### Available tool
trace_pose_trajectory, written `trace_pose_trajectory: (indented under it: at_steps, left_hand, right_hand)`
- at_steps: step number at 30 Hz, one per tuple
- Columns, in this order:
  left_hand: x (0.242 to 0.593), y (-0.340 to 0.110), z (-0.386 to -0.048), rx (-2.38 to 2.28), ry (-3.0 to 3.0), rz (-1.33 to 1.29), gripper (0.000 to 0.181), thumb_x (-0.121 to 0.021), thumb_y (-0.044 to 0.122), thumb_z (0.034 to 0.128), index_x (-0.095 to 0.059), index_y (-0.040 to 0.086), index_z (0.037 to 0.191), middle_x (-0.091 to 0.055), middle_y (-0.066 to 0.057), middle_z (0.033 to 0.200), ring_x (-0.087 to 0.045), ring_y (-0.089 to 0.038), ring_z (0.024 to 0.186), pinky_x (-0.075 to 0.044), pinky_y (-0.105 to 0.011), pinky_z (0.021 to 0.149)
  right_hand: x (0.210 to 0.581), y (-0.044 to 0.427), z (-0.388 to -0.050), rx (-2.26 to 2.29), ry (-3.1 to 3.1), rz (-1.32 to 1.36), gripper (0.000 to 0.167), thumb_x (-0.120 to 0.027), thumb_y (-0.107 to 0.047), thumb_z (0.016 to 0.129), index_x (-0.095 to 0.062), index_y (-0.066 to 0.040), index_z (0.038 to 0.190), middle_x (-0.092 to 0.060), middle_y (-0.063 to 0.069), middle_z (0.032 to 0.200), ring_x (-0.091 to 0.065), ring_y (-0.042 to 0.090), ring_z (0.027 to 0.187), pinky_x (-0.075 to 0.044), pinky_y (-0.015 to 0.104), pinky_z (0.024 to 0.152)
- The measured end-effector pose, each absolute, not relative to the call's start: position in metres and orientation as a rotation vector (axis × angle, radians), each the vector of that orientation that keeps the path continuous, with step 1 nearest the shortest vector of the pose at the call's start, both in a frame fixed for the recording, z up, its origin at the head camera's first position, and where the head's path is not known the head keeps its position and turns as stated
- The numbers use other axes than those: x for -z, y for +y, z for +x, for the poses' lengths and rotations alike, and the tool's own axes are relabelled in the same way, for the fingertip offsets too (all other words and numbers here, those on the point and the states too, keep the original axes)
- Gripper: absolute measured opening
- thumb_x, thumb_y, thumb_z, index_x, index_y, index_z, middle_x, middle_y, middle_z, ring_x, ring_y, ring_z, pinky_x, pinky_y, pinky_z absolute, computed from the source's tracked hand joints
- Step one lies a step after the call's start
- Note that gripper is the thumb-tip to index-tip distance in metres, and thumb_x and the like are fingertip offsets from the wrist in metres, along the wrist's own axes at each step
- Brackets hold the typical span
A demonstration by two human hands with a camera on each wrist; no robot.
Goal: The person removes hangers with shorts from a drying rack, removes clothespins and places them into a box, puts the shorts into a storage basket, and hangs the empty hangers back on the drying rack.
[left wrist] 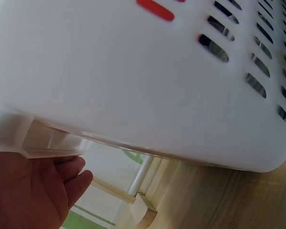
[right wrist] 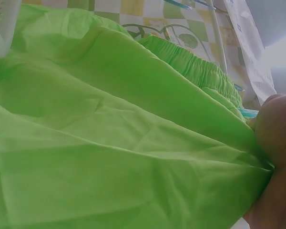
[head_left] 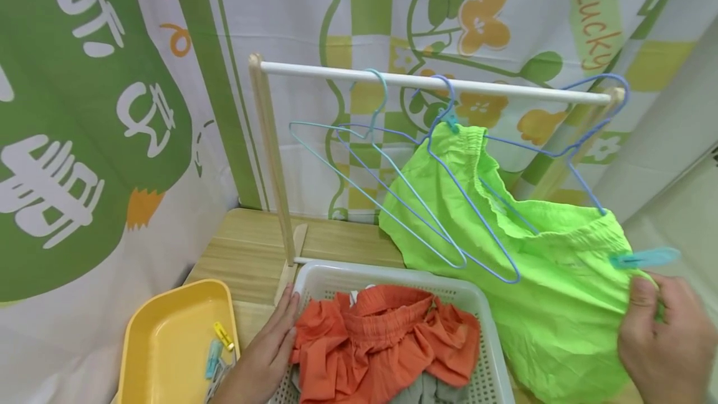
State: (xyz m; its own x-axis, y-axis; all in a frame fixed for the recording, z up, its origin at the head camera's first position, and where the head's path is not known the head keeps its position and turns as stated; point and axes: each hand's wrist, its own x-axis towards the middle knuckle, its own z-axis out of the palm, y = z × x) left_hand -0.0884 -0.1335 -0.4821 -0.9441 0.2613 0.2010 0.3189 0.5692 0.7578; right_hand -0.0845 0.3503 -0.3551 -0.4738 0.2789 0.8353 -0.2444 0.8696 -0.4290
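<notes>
My right hand (head_left: 667,335) pinches the edge of bright green shorts (head_left: 561,285) between thumb and fingers, just below the waistband. In the right wrist view the shorts (right wrist: 109,129) are pulled taut toward that hand. A teal clothespin (head_left: 645,258) clips the waistband's right end to a blue hanger (head_left: 597,126); another teal clothespin (head_left: 450,120) sits at its left end. My left hand (head_left: 269,348) rests along the left rim of a white basket (head_left: 387,272), its fingers extended. Orange shorts (head_left: 387,335) lie in the basket over grey cloth (head_left: 432,391).
A wooden rack with a white rod (head_left: 404,80) stands behind the basket. From it hang a teal hanger (head_left: 376,136) and a second blue hanger (head_left: 443,142). At left, a yellow tray (head_left: 162,335) holds several clothespins. A printed curtain (head_left: 297,17) hangs behind.
</notes>
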Motion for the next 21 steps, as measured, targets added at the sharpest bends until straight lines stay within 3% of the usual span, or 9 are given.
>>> trace_pose_trajectory:
  at_steps: [6,7,11,14,16,18,21]
  left_hand:
    - [0.48,-0.133,-0.089,1.349,-2.731,-0.495,0.054,-0.047,0.016,0.1114,-0.028,0.005,0.161,-0.016,-0.009,0.169,-0.022,-0.023,0.15,-0.022,-0.043,0.113]
    - [0.48,-0.132,-0.089,1.349,-2.731,-0.497,0.054,-0.047,0.015,0.1114,-0.028,0.005,0.161,-0.016,-0.009,0.169,-0.022,-0.023,0.15,-0.022,-0.043,0.113]
    - [0.48,-0.133,-0.09,1.352,-2.724,-0.499,0.054,-0.047,0.015,0.1114,-0.029,0.004,0.161,-0.015,-0.008,0.169,-0.023,-0.024,0.15,-0.021,-0.04,0.113]
    - [0.48,-0.133,-0.09,1.35,-2.721,-0.493,0.053,-0.047,0.015,0.1114,-0.03,0.003,0.16,-0.016,-0.006,0.169,-0.023,-0.024,0.149,-0.021,-0.037,0.113]
    - [0.481,-0.134,-0.09,1.35,-2.721,-0.488,0.053,-0.047,0.015,0.1113,-0.03,0.003,0.16,-0.016,-0.006,0.169,-0.024,-0.023,0.149,-0.02,-0.036,0.113]
    - [0.481,-0.133,-0.09,1.348,-2.724,-0.485,0.053,-0.047,0.015,0.1114,-0.03,0.004,0.16,-0.017,-0.007,0.169,-0.024,-0.023,0.149,-0.021,-0.037,0.113]
    - [0.481,-0.133,-0.089,1.351,-2.727,-0.487,0.053,-0.047,0.016,0.1115,-0.03,0.005,0.161,-0.017,-0.008,0.169,-0.023,-0.022,0.149,-0.022,-0.041,0.113]
  right_hand:
    - [0.357,0.36,-0.082,-0.647,-1.943,0.076,0.035,-0.056,-0.013,0.105,-0.066,0.016,0.089,-0.046,-0.037,0.102,-0.04,-0.019,0.097,-0.026,0.011,0.083]
    - [0.358,0.362,-0.082,-0.646,-1.925,0.099,0.036,-0.056,-0.013,0.105,-0.063,0.021,0.095,-0.046,-0.036,0.102,-0.041,-0.019,0.097,-0.026,0.011,0.083]
    - [0.359,0.363,-0.084,-0.636,-1.842,0.145,0.04,-0.057,-0.015,0.104,-0.063,0.022,0.092,-0.05,-0.034,0.103,-0.045,-0.019,0.1,-0.029,0.01,0.087]
    - [0.355,0.358,-0.086,-0.602,-1.768,0.136,0.04,-0.058,-0.015,0.104,-0.062,0.022,0.09,-0.061,-0.013,0.088,-0.046,-0.018,0.101,-0.03,0.01,0.09]
    - [0.352,0.355,-0.087,-0.577,-1.752,0.102,0.04,-0.058,-0.016,0.104,-0.062,0.021,0.091,-0.06,-0.01,0.089,-0.045,-0.018,0.102,-0.03,0.01,0.091]
    - [0.351,0.354,-0.087,-0.581,-1.748,0.065,0.038,-0.058,-0.015,0.104,-0.062,0.021,0.091,-0.06,-0.011,0.088,-0.044,-0.018,0.101,-0.03,0.01,0.091]
    - [0.354,0.359,-0.084,-0.58,-1.797,-0.002,0.037,-0.056,-0.013,0.105,-0.062,0.022,0.095,-0.048,-0.033,0.106,-0.043,-0.02,0.103,-0.03,0.01,0.094]
